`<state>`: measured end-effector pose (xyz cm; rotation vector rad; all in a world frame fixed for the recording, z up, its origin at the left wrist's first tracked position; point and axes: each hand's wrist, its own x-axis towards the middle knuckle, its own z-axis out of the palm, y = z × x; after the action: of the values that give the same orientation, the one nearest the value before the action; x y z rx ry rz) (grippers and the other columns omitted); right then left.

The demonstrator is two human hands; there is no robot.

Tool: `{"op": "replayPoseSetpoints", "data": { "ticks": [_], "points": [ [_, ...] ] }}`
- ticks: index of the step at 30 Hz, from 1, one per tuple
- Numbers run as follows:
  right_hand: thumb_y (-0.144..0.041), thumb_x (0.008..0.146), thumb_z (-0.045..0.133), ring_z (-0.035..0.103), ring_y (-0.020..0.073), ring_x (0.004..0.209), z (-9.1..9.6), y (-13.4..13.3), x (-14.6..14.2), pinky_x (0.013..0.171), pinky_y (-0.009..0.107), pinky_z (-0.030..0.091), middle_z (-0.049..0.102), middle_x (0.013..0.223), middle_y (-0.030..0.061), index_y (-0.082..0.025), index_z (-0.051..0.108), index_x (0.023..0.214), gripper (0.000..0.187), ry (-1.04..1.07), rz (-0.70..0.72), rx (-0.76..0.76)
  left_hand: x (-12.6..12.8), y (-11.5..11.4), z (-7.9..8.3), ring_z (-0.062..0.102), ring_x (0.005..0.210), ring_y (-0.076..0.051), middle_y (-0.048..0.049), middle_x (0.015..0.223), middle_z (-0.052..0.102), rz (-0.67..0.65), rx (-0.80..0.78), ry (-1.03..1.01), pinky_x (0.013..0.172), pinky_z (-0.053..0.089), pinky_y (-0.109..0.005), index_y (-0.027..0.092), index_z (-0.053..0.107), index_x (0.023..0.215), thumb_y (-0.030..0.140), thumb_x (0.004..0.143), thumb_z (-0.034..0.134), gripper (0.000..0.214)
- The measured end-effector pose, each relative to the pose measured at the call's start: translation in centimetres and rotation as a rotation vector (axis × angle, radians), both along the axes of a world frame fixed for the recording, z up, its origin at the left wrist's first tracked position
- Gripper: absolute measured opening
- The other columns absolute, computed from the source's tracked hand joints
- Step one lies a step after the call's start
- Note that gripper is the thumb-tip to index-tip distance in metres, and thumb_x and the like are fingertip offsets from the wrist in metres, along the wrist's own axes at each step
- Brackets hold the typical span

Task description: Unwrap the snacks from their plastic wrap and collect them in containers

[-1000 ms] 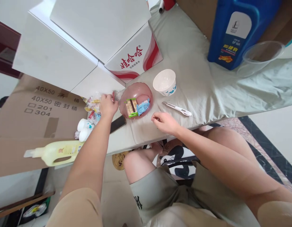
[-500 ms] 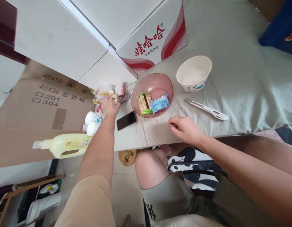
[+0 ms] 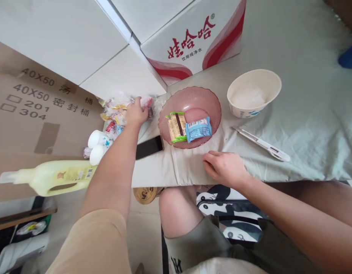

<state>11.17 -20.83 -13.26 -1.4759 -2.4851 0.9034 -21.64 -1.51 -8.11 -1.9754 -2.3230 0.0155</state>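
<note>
My left hand (image 3: 136, 113) is in a pile of wrapped snacks (image 3: 115, 110) against the white cabinet. Its visible fingers are apart over the wrappers, and the fingertips are partly lost among them. My right hand (image 3: 225, 167) rests at the near edge of the cloth, loosely curled with nothing visible in it. Between the hands sits a pink ribbed glass dish (image 3: 208, 104). Inside it lie a green-edged packet of biscuits (image 3: 176, 127) and a blue packet (image 3: 198, 129). A black phone (image 3: 149, 147) lies beside the dish, close to my left forearm.
Right of the dish stand a white paper bowl (image 3: 241, 108) and a white utility knife (image 3: 263, 144). White paper cups (image 3: 97, 140) and a yellow detergent bottle (image 3: 61, 175) lie left of my forearm. A water carton (image 3: 193, 45) and a brown cardboard box (image 3: 35, 114) border the surface.
My left hand has shifted rightward across the snack pile, its fingers now more spread. My right hand stays by the edge. The view has moved slightly, and the dish contents look the same.
</note>
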Motion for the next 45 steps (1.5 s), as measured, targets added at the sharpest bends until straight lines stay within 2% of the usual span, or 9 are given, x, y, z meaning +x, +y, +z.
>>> {"op": "replayPoseSetpoints", "data": {
  "ticks": [4, 10, 16, 22, 26, 30, 36, 40, 45],
  "points": [
    [-0.03, 0.1, 0.044, 0.07, 0.0219, 0.079, 0.0, -0.4, 0.1, 0.059, 0.031, 0.03, 0.076, 0.101, 0.008, -0.023, 0.07, 0.096, 0.027, 0.024, 0.017, 0.026, 1.3, -2.6, 3.3, 0.058, 0.126, -0.034, -0.015, 0.121, 0.07, -0.044, 0.096, 0.073, 0.122, 0.019, -0.059, 0.02, 0.053, 0.14, 0.028, 0.095, 0.044, 0.047],
    [-0.025, 0.096, 0.045, 0.07, 0.0227, 0.089, 0.2, -1.5, 1.1, 0.07, 0.03, 0.042, 0.074, 0.103, 0.0095, -0.021, 0.069, 0.095, 0.024, 0.257, -0.02, -0.03, 4.6, -10.0, 6.2, 0.061, 0.123, -0.024, -0.0155, 0.132, 0.064, -0.084, 0.495, -0.274, 0.11, 0.046, -0.043, 0.012, 0.046, 0.138, 0.027, 0.098, 0.041, 0.042],
    [-0.039, 0.097, 0.035, 0.069, 0.0188, 0.078, -0.4, -0.8, 1.9, 0.071, 0.031, 0.052, 0.072, 0.098, 0.0078, -0.021, 0.06, 0.103, 0.031, 0.918, -0.412, -0.48, 14.2, -18.7, -1.0, 0.064, 0.119, -0.028, -0.01, 0.12, 0.069, -0.839, 0.402, -0.62, 0.103, 0.054, -0.05, 0.025, 0.064, 0.108, 0.025, 0.091, 0.054, 0.02],
    [-0.054, 0.088, 0.045, 0.061, 0.0176, 0.076, 0.2, 0.3, 3.8, 0.063, 0.029, 0.05, 0.064, 0.096, 0.0054, -0.022, 0.054, 0.106, 0.038, 1.178, -0.667, -0.457, 22.6, -19.9, -5.6, 0.054, 0.135, -0.029, -0.008, 0.129, 0.056, -0.671, 0.601, -0.859, 0.114, 0.045, -0.056, 0.026, 0.068, 0.088, 0.023, 0.096, 0.049, 0.021],
    [-0.049, 0.082, 0.056, 0.059, 0.019, 0.082, 0.9, 0.4, 4.5, 0.074, 0.031, 0.051, 0.062, 0.09, 0.0036, -0.023, 0.056, 0.1, 0.031, 1.159, -0.718, -0.356, 22.9, -20.5, -5.3, 0.053, 0.134, -0.027, -0.0066, 0.13, 0.05, -0.766, 0.751, -0.815, 0.109, 0.05, -0.055, 0.036, 0.062, 0.113, 0.026, 0.095, 0.05, 0.023],
    [-0.046, 0.084, 0.052, 0.062, 0.0215, 0.09, 0.5, 1.1, 4.1, 0.08, 0.033, 0.054, 0.065, 0.092, 0.0048, -0.024, 0.058, 0.095, 0.026, 1.189, -0.743, -0.413, 22.7, -20.6, -5.1, 0.055, 0.13, -0.028, -0.0109, 0.136, 0.045, -0.564, 0.746, -0.961, 0.1, 0.056, -0.052, 0.04, 0.037, 0.141, 0.045, 0.1, 0.039, 0.042],
    [-0.049, 0.092, 0.041, 0.065, 0.0253, 0.102, -0.6, 1.3, 2.9, 0.087, 0.038, 0.055, 0.067, 0.097, 0.0067, -0.023, 0.057, 0.094, 0.031, 1.198, -0.663, -0.469, 21.7, -20.3, -5.5, 0.053, 0.136, -0.03, -0.0098, 0.145, 0.049, -0.668, 0.441, -1.062, 0.115, 0.046, -0.054, 0.04, 0.047, 0.138, 0.054, 0.099, 0.048, 0.041],
    [-0.045, 0.093, 0.048, 0.065, 0.0244, 0.097, -0.9, 0.3, 2.2, 0.091, 0.04, 0.054, 0.067, 0.099, 0.0083, -0.021, 0.059, 0.092, 0.026, 1.093, -0.569, -0.413, 20.3, -20.5, -5.8, 0.057, 0.132, -0.03, -0.0112, 0.138, 0.058, -0.676, 0.459, -1.06, 0.112, 0.047, -0.054, 0.034, 0.053, 0.134, 0.057, 0.099, 0.047, 0.042],
    [-0.04, 0.09, 0.049, 0.061, 0.025, 0.108, -0.5, -0.9, 2.6, 0.092, 0.041, 0.053, 0.061, 0.126, 0.0104, -0.024, 0.051, 0.129, 0.042, 0.965, -0.442, -0.193, 18.8, -21.8, -6.0, 0.063, 0.122, -0.027, -0.0077, 0.13, 0.064, -0.524, 0.474, -1.21, 0.104, 0.052, -0.045, 0.034, 0.057, 0.126, 0.061, 0.099, 0.043, 0.041]
  ]
}}
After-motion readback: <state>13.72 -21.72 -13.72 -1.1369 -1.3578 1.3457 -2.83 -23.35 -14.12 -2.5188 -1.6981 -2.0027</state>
